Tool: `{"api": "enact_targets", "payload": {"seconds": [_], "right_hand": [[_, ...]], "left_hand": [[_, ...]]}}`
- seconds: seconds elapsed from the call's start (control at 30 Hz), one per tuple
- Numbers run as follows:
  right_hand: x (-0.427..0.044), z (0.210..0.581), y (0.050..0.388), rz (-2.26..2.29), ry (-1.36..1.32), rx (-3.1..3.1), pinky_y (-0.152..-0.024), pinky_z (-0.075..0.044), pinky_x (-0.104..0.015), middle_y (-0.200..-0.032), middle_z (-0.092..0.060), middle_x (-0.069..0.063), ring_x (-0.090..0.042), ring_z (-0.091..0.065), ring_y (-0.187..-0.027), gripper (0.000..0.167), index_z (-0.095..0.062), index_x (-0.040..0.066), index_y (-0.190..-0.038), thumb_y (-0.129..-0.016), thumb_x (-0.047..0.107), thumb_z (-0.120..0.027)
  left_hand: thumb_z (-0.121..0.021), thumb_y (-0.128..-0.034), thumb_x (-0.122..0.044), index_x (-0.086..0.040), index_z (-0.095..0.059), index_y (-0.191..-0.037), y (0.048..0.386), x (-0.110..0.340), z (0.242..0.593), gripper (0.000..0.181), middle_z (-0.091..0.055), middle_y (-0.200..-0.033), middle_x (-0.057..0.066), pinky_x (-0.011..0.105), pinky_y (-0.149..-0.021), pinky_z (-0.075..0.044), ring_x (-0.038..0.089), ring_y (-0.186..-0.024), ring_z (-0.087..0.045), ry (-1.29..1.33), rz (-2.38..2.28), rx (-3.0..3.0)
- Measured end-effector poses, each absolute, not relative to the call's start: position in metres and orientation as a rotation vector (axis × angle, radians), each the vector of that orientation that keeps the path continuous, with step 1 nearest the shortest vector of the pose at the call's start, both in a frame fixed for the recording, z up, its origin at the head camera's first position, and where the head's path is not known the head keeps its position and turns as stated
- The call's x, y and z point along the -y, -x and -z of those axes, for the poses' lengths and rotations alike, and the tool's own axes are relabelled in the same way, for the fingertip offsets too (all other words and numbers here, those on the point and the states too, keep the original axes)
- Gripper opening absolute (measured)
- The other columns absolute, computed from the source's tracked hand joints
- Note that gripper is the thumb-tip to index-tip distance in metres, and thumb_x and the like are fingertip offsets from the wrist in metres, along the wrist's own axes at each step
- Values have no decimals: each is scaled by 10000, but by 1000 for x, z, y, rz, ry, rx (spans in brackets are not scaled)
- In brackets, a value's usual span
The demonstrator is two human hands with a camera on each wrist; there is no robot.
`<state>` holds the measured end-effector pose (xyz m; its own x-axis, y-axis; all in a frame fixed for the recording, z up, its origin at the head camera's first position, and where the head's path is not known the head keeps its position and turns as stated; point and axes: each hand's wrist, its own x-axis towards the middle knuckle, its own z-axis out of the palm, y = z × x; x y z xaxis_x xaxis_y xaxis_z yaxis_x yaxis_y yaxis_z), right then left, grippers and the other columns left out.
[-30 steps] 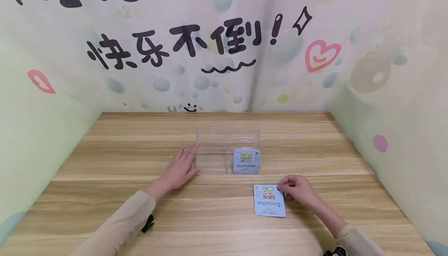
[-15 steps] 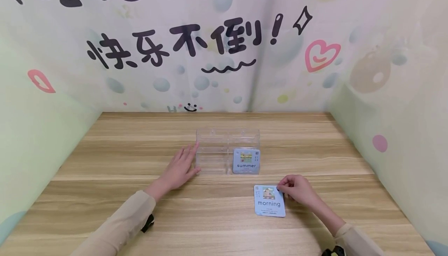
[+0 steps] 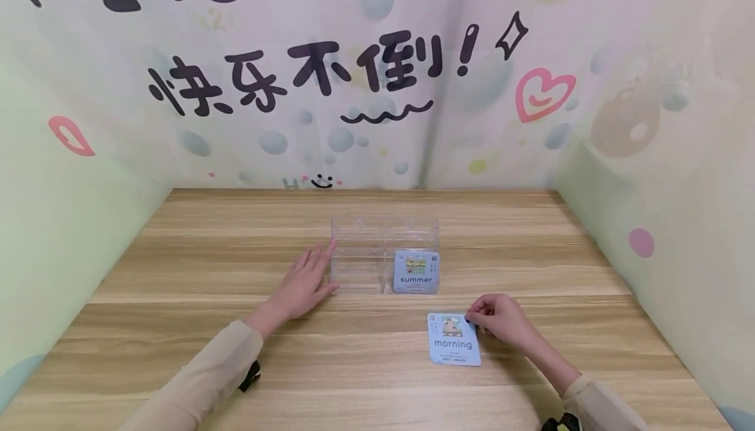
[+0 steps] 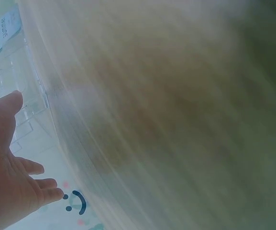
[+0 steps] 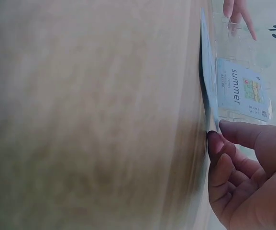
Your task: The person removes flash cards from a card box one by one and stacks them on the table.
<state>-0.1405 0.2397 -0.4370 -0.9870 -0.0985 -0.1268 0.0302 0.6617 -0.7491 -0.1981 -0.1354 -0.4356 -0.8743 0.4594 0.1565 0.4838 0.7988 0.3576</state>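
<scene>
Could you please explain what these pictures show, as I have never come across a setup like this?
There is no robot here: a person works with two bare hands. The head picture comes from a camera worn on the head, looking forward and down; the other two come from cameras worn on each wrist.

On the light wood-grain table stands a clear plastic compartment holder. A light-blue square card printed "summer" sits in it, at lower right in the head view. The left hand, fingers extended, appears to touch the holder's left side. The right hand pinches a corner of a light-blue square card printed "morning", in front of the holder.
</scene>
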Motion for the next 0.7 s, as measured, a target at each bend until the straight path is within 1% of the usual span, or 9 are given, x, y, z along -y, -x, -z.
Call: {"api": "enact_targets", "payload": {"seconds": [0.17, 0.37, 0.5, 0.7], "right_hand": [[-239, 438, 141, 1238, 76, -2714, -414, -389, -207, -615, -563, -19, -112, -467, -489, 58, -644, 23, -762, -807, 59, -653], [-239, 438, 141, 1244, 77, -2710, -414, -389, -207, -612, -561, -24, -116, -469, -490, 79, -640, 2, -766, -812, 64, -648], [-240, 436, 141, 1246, 81, -2708, -415, -391, -210, -614, -562, -26, -119, -472, -495, 70, -640, 8, -774, -809, 67, -652], [-242, 432, 143, 1244, 141, -2733, -448, -413, -215, -652, -581, -20, -129, -495, -551, 45, -644, 30, -795, -787, 66, -669]], "left_hand": [[-564, -896, -320, -104, -42, -1468, 198, 136, 436, 804, -271, -1395, 318, 582, -1032, -202, 488, -1280, -225, 789, 582, 2899], [-572, -890, -322, -109, -38, -1468, 199, 135, 436, 815, -274, -1394, 317, 582, -1031, -203, 489, -1280, -225, 787, 573, 2899], [-571, -889, -332, -110, -35, -1468, 199, 135, 436, 820, -273, -1396, 315, 579, -1033, -201, 486, -1281, -224, 787, 569, 2901], [-571, -890, -327, -104, -44, -1467, 199, 135, 435, 812, -277, -1394, 313, 582, -1031, -204, 489, -1278, -228, 784, 567, 2903]]}}
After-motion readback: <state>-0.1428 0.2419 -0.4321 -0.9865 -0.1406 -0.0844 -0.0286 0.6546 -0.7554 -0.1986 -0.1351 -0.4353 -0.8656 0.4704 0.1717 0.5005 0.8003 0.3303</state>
